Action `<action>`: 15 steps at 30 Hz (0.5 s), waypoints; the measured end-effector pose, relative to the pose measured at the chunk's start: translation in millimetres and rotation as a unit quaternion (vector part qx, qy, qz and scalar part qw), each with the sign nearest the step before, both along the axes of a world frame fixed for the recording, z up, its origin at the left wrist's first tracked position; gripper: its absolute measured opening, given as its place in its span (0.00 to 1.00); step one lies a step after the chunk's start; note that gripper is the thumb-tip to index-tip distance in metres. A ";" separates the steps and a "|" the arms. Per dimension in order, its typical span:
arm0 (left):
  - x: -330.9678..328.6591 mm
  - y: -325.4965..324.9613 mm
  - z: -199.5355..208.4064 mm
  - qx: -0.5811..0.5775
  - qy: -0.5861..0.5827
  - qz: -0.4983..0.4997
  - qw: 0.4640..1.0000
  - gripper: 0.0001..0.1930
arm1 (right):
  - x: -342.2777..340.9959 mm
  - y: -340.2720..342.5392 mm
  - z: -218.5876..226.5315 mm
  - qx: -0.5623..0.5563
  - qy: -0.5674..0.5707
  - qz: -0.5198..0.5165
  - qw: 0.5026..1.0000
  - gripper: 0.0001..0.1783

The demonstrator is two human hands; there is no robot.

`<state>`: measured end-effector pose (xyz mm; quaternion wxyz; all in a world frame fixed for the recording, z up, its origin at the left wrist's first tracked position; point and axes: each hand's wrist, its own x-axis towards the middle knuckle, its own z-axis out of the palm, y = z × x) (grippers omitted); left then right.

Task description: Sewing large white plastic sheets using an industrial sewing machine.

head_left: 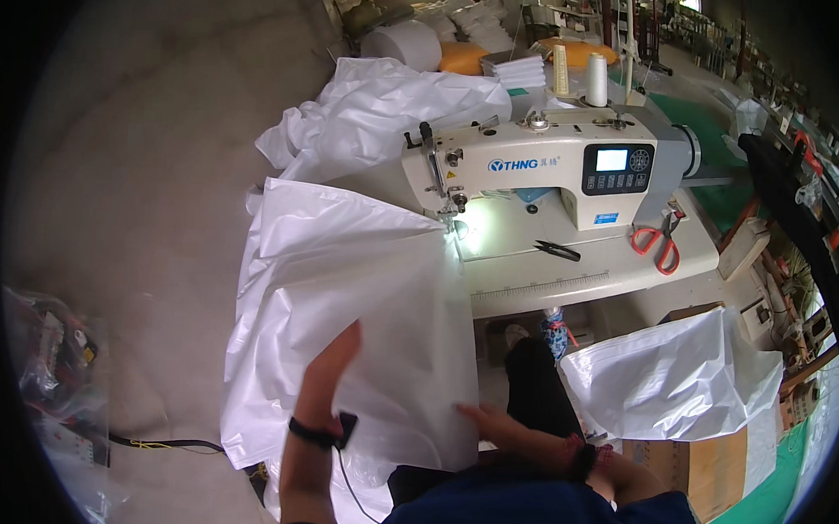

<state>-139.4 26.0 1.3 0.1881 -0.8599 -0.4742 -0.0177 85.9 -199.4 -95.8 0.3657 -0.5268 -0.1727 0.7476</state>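
A large white plastic sheet (345, 269) hangs from the sewing machine's (534, 164) needle area down over my lap. My left hand (334, 359) lies against the middle of the sheet, its fingers stretched out flat and slightly blurred. At the sheet's lower right edge, my right hand (484, 423) pinches the material, with some of its fingers hidden. The machine's lamp lights the needle and presser foot (459, 228), where the sheet's top right corner sits. Thread snips (558, 251) and red-handled scissors (658, 244) rest on the machine bed to the right.
More white plastic (397, 100) is heaped behind the machine on the left. Thread cones (597, 81) stand at the back. Another white plastic piece (670, 377) lies over cardboard (717, 471) on the right. A clear bag of items (61, 351) sits far left, near a black cable (168, 443).
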 end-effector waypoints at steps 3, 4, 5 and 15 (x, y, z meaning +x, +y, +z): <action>24.6 -63.1 -2.2 -0.112 -0.262 -0.005 0.959 0.19 | 2.5 28.6 -7.0 0.134 0.003 -0.045 0.990 0.23; 28.7 -71.8 -4.1 -0.105 -0.274 0.042 0.955 0.19 | 3.4 35.2 -10.7 0.155 0.006 -0.051 0.987 0.21; 27.7 -75.6 -5.2 -0.096 -0.285 0.068 0.951 0.19 | 3.7 39.9 -14.3 0.162 -0.001 -0.068 0.985 0.19; 14.9 -59.4 -43.7 -0.113 -0.326 -0.008 0.938 0.09 | -7.4 30.7 -13.1 0.171 0.043 -0.080 0.981 0.17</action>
